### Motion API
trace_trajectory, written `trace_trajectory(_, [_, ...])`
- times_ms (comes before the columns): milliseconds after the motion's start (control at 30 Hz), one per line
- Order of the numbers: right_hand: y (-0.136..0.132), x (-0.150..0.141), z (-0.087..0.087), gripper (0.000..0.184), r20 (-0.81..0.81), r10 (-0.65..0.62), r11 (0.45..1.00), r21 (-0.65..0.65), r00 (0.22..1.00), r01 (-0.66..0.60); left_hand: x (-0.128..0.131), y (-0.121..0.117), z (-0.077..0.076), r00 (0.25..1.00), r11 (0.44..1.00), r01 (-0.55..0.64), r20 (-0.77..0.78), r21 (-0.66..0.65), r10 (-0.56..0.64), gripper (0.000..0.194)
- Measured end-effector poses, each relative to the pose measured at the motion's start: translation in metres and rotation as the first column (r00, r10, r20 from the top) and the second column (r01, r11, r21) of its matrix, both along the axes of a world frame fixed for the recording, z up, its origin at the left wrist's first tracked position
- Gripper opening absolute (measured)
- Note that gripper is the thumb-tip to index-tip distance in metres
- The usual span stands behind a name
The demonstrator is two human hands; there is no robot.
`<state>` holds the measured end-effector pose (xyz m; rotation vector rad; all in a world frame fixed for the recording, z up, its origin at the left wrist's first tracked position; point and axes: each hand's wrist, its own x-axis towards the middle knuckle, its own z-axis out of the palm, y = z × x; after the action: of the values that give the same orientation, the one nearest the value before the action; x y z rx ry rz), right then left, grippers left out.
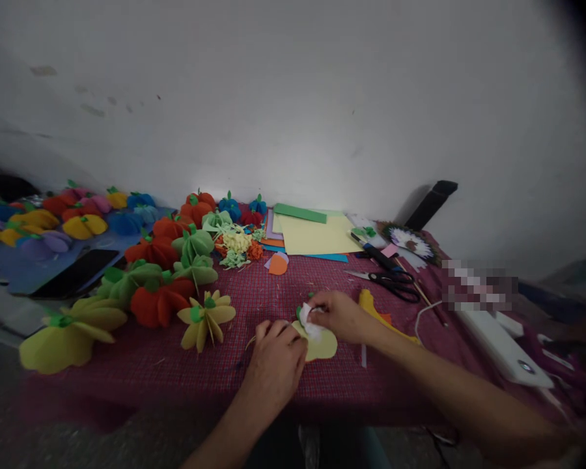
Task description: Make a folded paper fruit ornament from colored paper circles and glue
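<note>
My left hand point(276, 365) rests on the red checked cloth point(273, 293) and presses the left edge of a flat yellow paper shape point(322, 345). My right hand point(339, 316) pinches a small white scrap point(308, 320) against the top of that yellow shape, with a bit of green paper beside its fingers. Both hands meet over the shape near the table's front edge.
Folded paper pumpkins in yellow point(208, 319), green point(195, 251), orange-red point(159, 303) and blue fill the left. Coloured paper sheets point(312, 234) lie at the back, black scissors point(395, 281) and a pen to the right, a phone point(75, 273) at left, a white device point(502, 342) far right.
</note>
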<state>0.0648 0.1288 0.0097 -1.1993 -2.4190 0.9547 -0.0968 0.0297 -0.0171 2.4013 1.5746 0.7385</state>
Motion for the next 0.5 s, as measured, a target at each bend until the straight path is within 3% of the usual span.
trace_trajectory(100, [-0.008,-0.013,-0.007,0.012,0.150,0.006,0.981,0.189,0.989,-0.034,0.000,0.000,0.000,1.000,1.000,0.001,-0.004,-0.003,-0.001,0.014])
trace_trajectory(167, [-0.012,-0.021,-0.005,0.014,0.172,0.015,0.977,0.208,0.985,-0.051,0.000,0.000,0.001,1.000,1.000,0.007,-0.008,0.003,-0.007,0.014])
trace_trajectory(267, [-0.015,-0.024,0.012,0.014,0.176,0.021,0.980,0.193,0.984,-0.055,-0.001,-0.001,0.004,1.000,1.000,0.002,-0.011,0.014,-0.002,0.014])
trace_trajectory(367, [-0.014,-0.011,0.037,0.012,0.119,0.006,0.989,0.145,0.993,-0.023,-0.001,-0.002,0.005,1.000,1.000,-0.002,-0.019,0.017,0.002,0.014])
trace_trajectory(433, [-0.013,0.003,0.049,0.015,-0.094,-0.083,0.997,0.001,0.992,0.083,-0.001,-0.002,0.004,1.000,1.000,-0.002,-0.023,0.026,0.003,0.014])
trace_trajectory(500, [-0.013,0.018,0.054,0.017,-0.196,-0.164,0.983,-0.111,0.967,0.145,0.000,-0.002,0.002,1.000,0.999,-0.006,-0.025,0.037,0.007,0.014])
